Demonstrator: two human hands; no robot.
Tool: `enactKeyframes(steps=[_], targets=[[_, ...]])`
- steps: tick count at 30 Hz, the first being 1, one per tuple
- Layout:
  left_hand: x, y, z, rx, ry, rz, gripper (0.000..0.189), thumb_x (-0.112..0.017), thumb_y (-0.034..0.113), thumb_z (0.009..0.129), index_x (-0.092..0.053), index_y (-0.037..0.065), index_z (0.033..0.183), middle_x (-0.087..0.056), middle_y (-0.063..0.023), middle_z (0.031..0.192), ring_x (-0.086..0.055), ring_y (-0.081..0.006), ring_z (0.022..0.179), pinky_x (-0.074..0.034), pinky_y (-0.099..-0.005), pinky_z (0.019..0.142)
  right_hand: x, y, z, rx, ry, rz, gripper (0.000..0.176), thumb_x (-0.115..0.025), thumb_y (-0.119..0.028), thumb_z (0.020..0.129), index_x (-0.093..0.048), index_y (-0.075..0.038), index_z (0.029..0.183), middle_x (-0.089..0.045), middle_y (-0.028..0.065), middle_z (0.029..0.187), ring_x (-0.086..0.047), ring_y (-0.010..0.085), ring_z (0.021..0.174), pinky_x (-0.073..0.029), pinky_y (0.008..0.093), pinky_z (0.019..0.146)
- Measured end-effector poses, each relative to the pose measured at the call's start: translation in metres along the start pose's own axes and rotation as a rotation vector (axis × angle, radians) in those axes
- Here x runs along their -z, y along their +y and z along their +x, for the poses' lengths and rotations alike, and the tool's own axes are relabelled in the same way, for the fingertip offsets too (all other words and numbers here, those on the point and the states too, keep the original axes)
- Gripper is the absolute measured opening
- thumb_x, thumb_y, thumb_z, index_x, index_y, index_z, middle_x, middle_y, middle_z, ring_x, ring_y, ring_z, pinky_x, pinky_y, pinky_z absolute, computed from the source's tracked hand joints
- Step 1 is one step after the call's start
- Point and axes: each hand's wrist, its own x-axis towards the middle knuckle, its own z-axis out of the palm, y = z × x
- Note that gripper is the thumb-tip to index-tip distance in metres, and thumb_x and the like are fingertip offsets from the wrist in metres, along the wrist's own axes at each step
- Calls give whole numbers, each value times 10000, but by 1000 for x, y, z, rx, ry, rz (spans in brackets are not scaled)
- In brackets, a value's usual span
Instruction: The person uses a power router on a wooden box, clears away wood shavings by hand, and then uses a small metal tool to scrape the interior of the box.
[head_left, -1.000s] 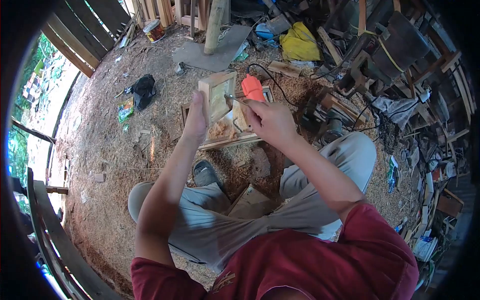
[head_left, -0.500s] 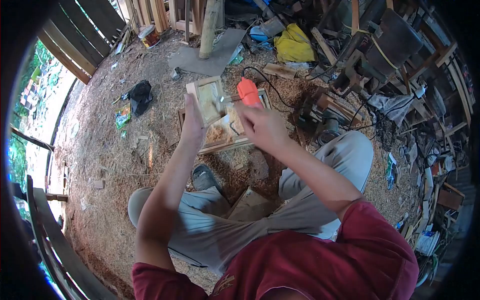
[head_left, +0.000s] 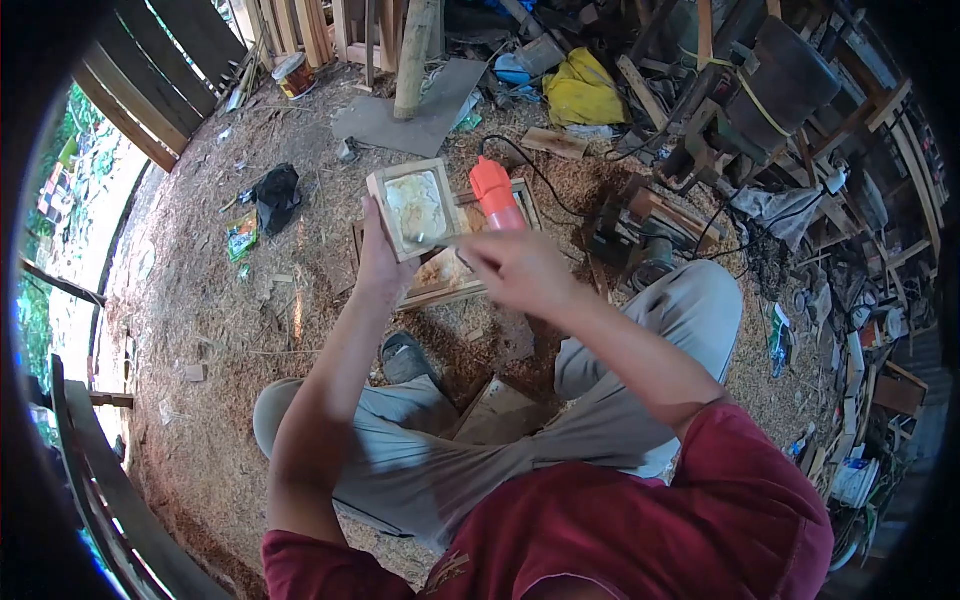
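Observation:
In front of me my left hand [head_left: 378,245] grips a small square wooden box [head_left: 378,188] by its left and lower side. The box is tilted toward me, and a whitish, yellow-stained layer covers its inside. My right hand [head_left: 527,268] is closed on a thin stick-like tool [head_left: 446,241], whose end reaches over the box's lower edge; its exact kind is blurred. Behind and below the box lies a wooden frame [head_left: 455,293] with shavings in it. An orange-red power tool [head_left: 492,190] with a black cord rests on the frame's far side, just beyond my right hand.
Wood shavings cover the ground [head_left: 230,400]. A grey sandal [head_left: 408,358] is near my left knee. Beyond are a flat grey sheet [head_left: 425,115], a wooden post [head_left: 413,65], a yellow cloth or bag [head_left: 585,90] and a black bag [head_left: 277,195]. Scrap wood and machinery [head_left: 650,220] crowd the right.
The box has turned so its whitish inside faces me more. My right hand has moved slightly lower with the tool, whose end has shifted down and left over the box.

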Motion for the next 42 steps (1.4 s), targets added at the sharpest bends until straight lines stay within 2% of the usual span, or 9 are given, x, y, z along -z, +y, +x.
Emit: enactKeyframes(steps=[4, 9, 13, 16, 20, 24, 28, 32, 42], targets=[[1, -5, 3, 19, -69, -63, 793, -222, 717, 1049, -405, 142, 1562, -536, -136, 1506, -570, -345, 1339, -471, -580, 1100, 5, 0, 7, -129, 29, -285, 158, -658, -191, 973, -744, -138, 1094, -681, 156, 758, -688, 338, 671, -528, 436, 583], [1, -3, 0, 96, -87, -1, 804, -215, 716, 1050, -390, 128, 1570, -532, -145, 1510, -561, -352, 1354, -461, -574, 1127, 20, 6, 14, -176, 124, -34, 162, -694, -163, 940, -744, -107, 1084, -681, 140, 750, -682, 315, 642, -533, 405, 583], [-16, -4, -5, 126, -105, 12, 804, -205, 697, 1061, -393, 97, 1563, -530, -140, 1520, -559, -303, 1367, -470, -503, 1139, 18, -8, 9, -22, 60, -263, 175, -706, -152, 908, -745, -141, 1078, -684, 114, 770, -683, 307, 657, -533, 418, 581], [-4, -6, 3, 98, -102, 88, 819, -208, 699, 1059, -399, 77, 1555, -557, -146, 1490, -570, -301, 1354, -473, -494, 1139, 15, -13, 3, 56, -44, -134, 198, -703, -145, 906, -742, -159, 1100, -681, 106, 774, -679, 310, 662, -532, 437, 581], [-14, 0, -5, 202, -67, 113, 790, -218, 677, 1070, -435, 73, 1529, -594, -149, 1440, -595, -298, 1324, -480, -467, 1139, 18, 7, 14, -27, 110, -236, 220, -711, -149, 908, -735, -121, 1125, -693, 108, 787, -691, 311, 682, -537, 445, 591], [-5, -9, -3, 154, -164, 113, 768, -256, 676, 1069, -448, 86, 1522, -587, -140, 1447, -610, -287, 1306, -514, -489, 1096, 21, -6, 6, 74, -44, -155, 218, -714, -160, 914, -735, -112, 1126, -715, 121, 809, -707, 310, 715, -540, 442, 599], [-3, -7, -5, 190, -141, 147, 781, -341, 698, 1046, -456, 84, 1514, -598, -135, 1432, -626, -276, 1281, -534, -467, 1066, 29, -2, 13, -62, 64, -135, 188, -715, -147, 922, -741, -103, 1103, -717, 116, 800, -700, 313, 702, -534, 438, 609], [2, -7, -1, 98, -118, 117, 655, -483, 567, 1063, -492, 45, 1458, -641, -151, 1351, -683, -266, 1192, -590, -428, 983, 35, -11, 14, 53, 156, -135, 176, -734, -117, 913, -739, -78, 1085, -713, 124, 793, -688, 313, 658, -532, 414, 584], [-4, -7, -1, 114, -120, 86, 530, -515, 453, 1081, -558, 5, 1362, -683, -154, 1258, -710, -252, 1135, -615, -416, 958, 42, -8, 13, 5, 301, -67, 128, -742, -93, 908, -729, -49, 1027, -720, 127, 818, -700, 284, 662, -528, 377, 586]])
